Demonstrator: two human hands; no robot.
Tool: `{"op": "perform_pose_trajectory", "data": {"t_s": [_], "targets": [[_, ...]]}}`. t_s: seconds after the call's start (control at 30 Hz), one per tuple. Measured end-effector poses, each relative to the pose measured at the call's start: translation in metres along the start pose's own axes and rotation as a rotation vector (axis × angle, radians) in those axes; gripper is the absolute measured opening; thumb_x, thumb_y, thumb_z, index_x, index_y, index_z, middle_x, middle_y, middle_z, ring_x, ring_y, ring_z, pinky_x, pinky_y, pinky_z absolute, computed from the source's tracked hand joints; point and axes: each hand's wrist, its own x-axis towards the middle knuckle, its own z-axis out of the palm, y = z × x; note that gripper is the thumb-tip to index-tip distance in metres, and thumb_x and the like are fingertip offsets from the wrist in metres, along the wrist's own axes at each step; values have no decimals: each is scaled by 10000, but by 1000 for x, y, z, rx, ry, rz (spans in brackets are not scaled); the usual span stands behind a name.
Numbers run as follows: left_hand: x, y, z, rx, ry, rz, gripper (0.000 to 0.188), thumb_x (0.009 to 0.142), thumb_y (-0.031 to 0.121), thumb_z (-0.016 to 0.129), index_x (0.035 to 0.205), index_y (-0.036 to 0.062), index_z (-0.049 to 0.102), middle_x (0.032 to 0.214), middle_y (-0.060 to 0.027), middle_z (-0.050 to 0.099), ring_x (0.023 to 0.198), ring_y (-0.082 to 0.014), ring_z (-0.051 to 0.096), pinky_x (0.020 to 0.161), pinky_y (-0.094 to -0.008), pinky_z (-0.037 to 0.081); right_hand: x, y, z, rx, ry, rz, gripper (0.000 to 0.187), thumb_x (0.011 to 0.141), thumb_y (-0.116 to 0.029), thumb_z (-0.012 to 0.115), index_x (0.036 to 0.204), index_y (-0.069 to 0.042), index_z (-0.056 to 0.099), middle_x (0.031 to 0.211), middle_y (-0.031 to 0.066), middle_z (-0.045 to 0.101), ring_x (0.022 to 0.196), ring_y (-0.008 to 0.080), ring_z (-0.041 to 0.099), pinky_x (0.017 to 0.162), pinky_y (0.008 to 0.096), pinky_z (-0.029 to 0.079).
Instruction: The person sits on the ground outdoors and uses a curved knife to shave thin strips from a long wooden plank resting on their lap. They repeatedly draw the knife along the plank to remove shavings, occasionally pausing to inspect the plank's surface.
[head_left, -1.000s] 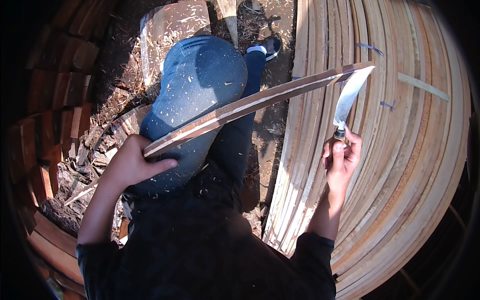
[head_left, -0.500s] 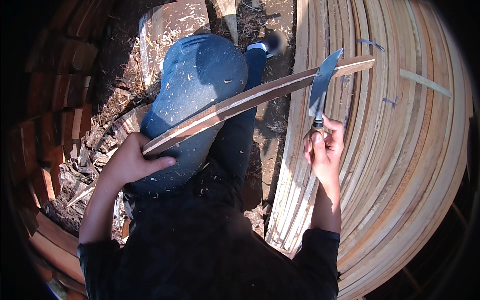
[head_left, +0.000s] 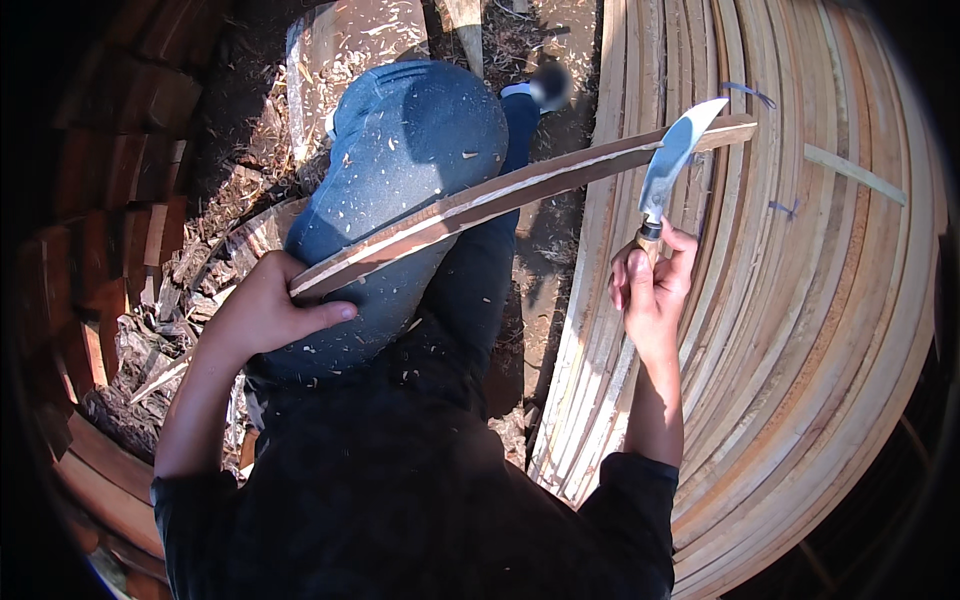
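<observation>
A long wooden strip (head_left: 480, 205) slants from lower left to upper right, lying across my raised knee in blue jeans (head_left: 405, 150). My left hand (head_left: 278, 312) is closed round its near end, thumb stretched along the jeans. In my right hand (head_left: 655, 275) is a knife (head_left: 680, 155) with a wide, curved blade and a wooden handle; the fingers are wrapped round that handle. The blade points up and to the right and overlaps the strip near its far end. Whether the edge touches the wood I cannot tell.
Stacked long wooden strips (head_left: 790, 330) fill the right side, with bits of blue tie (head_left: 750, 93) and a short pale strip (head_left: 855, 175) on them. Wood shavings (head_left: 205, 270) litter the ground. Cut wood pieces (head_left: 120, 250) are piled at left. A flat board (head_left: 360, 50) lies beyond my knee.
The knife has tilted further to the right, its blade turned to show a brighter face. My right hand has shifted slightly; the strip and my left hand stay nearly in place.
</observation>
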Motion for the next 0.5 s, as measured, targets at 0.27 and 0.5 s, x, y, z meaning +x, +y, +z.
{"op": "perform_pose_trajectory", "data": {"t_s": [0.27, 0.5], "targets": [[2, -1, 0, -7, 34, 43, 471, 654, 373, 831, 764, -47, 647, 651, -89, 628, 669, -123, 596, 643, -294, 479, 10, -6, -4, 89, 53, -51, 310, 973, -168, 481, 1254, -105, 367, 633, 30, 490, 497, 60, 441, 393, 186, 334], [2, -5, 2, 49, 22, 46, 465, 677, 376, 814, 780, -54, 669, 633, -85, 638, 626, -118, 603, 611, -299, 479, 9, -1, -7, 189, 96, -58, 301, 976, -207, 483, 1246, -130, 373, 649, 43, 491, 464, 58, 414, 395, 177, 329]]}}
